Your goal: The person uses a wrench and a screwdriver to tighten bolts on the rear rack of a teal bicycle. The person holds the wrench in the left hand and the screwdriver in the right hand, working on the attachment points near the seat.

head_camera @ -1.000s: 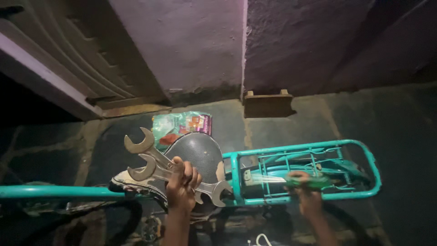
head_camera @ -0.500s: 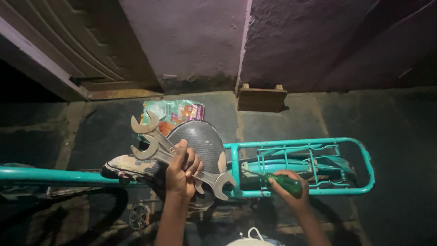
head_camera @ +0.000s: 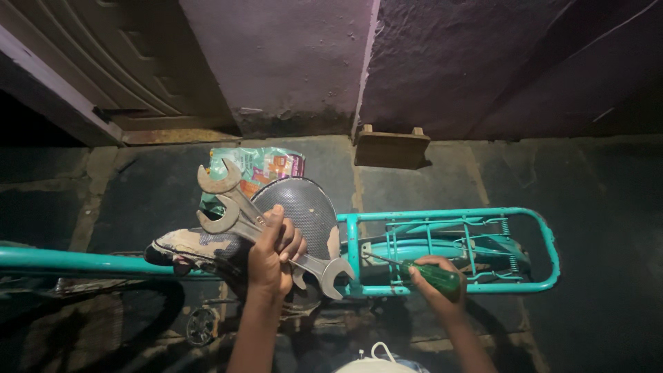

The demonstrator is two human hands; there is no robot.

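Note:
I look down on a teal bicycle. My left hand (head_camera: 273,252) grips two large open-ended steel wrenches (head_camera: 231,204) over the worn grey saddle (head_camera: 300,207). Their jaws stick out up-left and down-right of my fist. My right hand (head_camera: 431,283) holds a green-handled screwdriver (head_camera: 431,275) with its thin shaft pointing left against the front of the teal rear carrier rack (head_camera: 532,221). The teal frame tube (head_camera: 69,262) runs off to the left.
A colourful plastic packet (head_camera: 266,164) lies on the dark stone floor behind the saddle. A small wooden block (head_camera: 392,146) sits against the purple wall. A door frame (head_camera: 83,103) is at the upper left. The bicycle's pedal and wheel show dimly below.
The view has shifted slightly. My left hand has kept the wrenches on the saddle. My right hand with the screwdriver has moved left along the rack towards its front.

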